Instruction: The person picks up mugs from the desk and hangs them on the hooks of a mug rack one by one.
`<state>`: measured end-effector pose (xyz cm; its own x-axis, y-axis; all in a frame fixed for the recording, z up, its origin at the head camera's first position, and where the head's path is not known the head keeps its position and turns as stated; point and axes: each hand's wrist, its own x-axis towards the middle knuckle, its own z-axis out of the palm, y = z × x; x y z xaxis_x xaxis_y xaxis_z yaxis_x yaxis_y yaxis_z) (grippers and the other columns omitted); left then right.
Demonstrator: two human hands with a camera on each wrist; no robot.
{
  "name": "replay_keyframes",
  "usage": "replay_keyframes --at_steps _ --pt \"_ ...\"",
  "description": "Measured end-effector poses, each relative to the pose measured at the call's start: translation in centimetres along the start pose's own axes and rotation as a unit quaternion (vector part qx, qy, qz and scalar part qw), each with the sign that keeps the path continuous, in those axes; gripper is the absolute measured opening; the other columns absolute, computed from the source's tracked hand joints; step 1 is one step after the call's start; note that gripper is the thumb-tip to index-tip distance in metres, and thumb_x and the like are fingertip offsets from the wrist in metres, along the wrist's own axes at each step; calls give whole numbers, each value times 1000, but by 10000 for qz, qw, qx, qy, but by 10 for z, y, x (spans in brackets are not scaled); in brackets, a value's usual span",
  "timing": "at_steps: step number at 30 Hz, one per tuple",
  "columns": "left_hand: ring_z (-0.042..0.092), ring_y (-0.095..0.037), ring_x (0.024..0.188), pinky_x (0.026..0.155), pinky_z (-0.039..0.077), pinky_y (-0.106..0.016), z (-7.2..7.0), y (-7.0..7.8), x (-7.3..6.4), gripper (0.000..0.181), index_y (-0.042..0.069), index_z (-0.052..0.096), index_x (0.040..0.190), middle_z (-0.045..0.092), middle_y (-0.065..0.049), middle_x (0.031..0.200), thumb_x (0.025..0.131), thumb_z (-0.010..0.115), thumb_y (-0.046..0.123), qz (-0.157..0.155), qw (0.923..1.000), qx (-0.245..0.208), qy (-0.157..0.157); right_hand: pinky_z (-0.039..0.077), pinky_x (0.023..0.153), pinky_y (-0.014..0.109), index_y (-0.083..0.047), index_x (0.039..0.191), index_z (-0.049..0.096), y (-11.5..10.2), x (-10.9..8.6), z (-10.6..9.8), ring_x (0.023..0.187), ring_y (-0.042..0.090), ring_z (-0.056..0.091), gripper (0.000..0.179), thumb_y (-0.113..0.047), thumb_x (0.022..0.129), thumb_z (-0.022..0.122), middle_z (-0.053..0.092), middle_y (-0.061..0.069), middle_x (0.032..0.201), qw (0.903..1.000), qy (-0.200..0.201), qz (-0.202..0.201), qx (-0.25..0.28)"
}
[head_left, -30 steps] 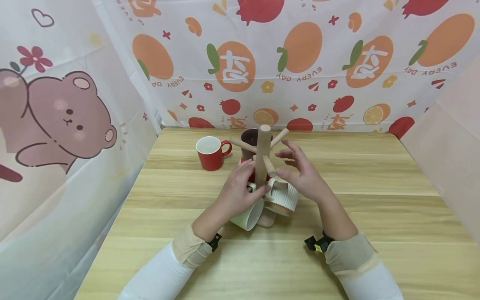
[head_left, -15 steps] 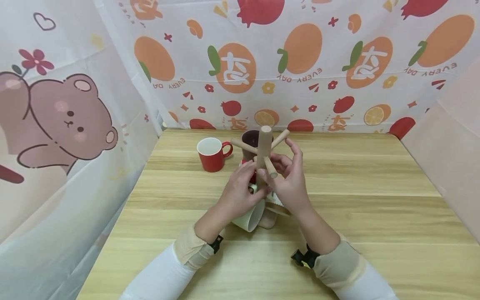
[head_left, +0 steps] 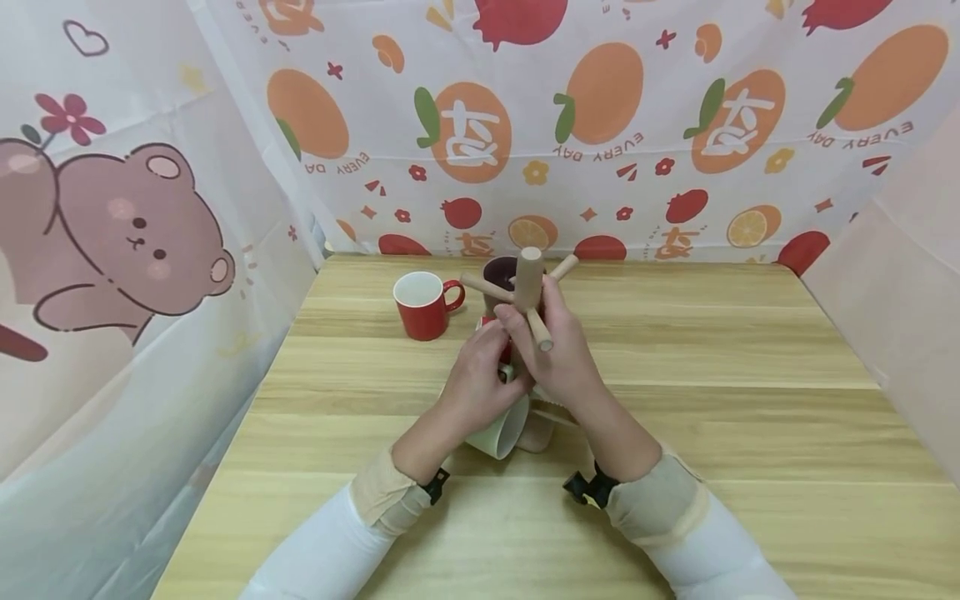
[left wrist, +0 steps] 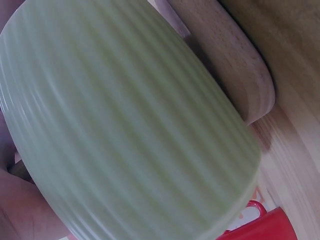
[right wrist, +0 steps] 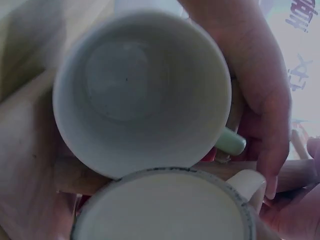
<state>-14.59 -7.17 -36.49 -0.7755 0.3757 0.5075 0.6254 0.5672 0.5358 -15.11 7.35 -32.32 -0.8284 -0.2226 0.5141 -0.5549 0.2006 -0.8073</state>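
A wooden mug tree (head_left: 529, 279) with slanting pegs stands upright mid-table. My left hand (head_left: 474, 375) grips its post low down, thumb across the front, beside the handle of a pale green ribbed mug (left wrist: 130, 120). That mug hangs tilted, its white inside facing the right wrist camera. Higher up, my right hand (head_left: 562, 350) holds the post just under the pegs, its thumb in front. A white mug (right wrist: 170, 210) hangs below my right hand, mostly hidden in the head view. Behind my left fingers shows a bit of something red (head_left: 506, 354).
A red mug (head_left: 422, 308) with a white inside stands upright at the back left. Behind the post is a dark purple mug (head_left: 498, 271). The tree's rounded wooden base (left wrist: 235, 65) rests on the wood-grain table (head_left: 712, 400). Printed cloth (head_left: 637, 183) hangs behind the table.
My right hand has moved left from beside the white mug and closed round the post. My left hand stays in place on the post.
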Motion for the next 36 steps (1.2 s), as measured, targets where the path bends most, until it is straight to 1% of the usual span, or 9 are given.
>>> replay_keyframes --at_steps 3,6,10,14,17,23,29,32,36 --pt "55 -22 105 93 48 -40 0 1 0 51 7 56 128 63 -4 114 81 75 14 -36 10000 1 -8 55 76 32 -10 131 43 0 4 0 89 16 61 43 -36 99 57 65 9 112 9993 -44 43 -375" --pt "55 -22 113 100 47 -41 -1 1 0 56 7 54 132 62 -5 125 81 75 15 -26 10000 -7 1 54 70 32 -7 125 41 0 6 -1 84 19 61 39 -33 100 55 63 11 103 9973 -168 133 -696" --pt "55 -21 115 103 45 -41 1 1 0 58 8 53 134 62 -5 127 81 76 16 -9 10000 -60 1 52 67 32 -5 121 41 1 8 -4 81 22 59 34 -28 100 55 60 12 97 9952 -290 127 -922" --pt "56 -20 107 95 49 -38 3 3 1 56 7 54 132 63 -5 120 81 76 15 73 9999 -138 67 53 71 34 -3 120 41 2 9 -7 84 23 60 33 -24 100 57 61 12 97 9948 -315 -22 -969" --pt "56 -18 103 89 51 -36 7 5 2 55 7 54 130 63 -4 117 81 76 16 158 9998 -121 101 54 74 35 -4 120 41 3 9 -11 85 22 60 35 -25 99 58 61 11 97 9960 -350 20 -818" --pt "55 -19 113 96 48 -39 13 11 6 56 8 53 131 62 -3 123 82 76 19 167 9998 -21 69 54 81 39 -4 125 40 5 7 -19 93 23 62 39 -27 98 56 61 11 107 9974 -305 198 -617" --pt "53 -19 119 102 44 -43 16 13 7 57 9 53 132 62 -2 125 82 76 20 36 10000 56 -74 55 85 41 -3 125 43 7 4 -21 96 24 63 39 -27 98 57 61 12 110 9978 -98 28 -657" --pt "54 -18 115 99 45 -43 15 12 6 56 9 53 131 62 -2 122 81 76 20 -15 9999 30 -113 55 85 41 -2 127 44 9 3 -20 97 24 63 41 -27 98 58 62 12 113 9980 -19 -59 -629" --pt "54 -17 110 97 45 -46 13 12 6 57 11 52 132 61 -1 120 81 76 21 -24 9998 59 -176 54 90 42 -6 134 44 12 0 -20 106 22 63 46 -31 98 58 61 10 126 9983 -9 -19 -585"
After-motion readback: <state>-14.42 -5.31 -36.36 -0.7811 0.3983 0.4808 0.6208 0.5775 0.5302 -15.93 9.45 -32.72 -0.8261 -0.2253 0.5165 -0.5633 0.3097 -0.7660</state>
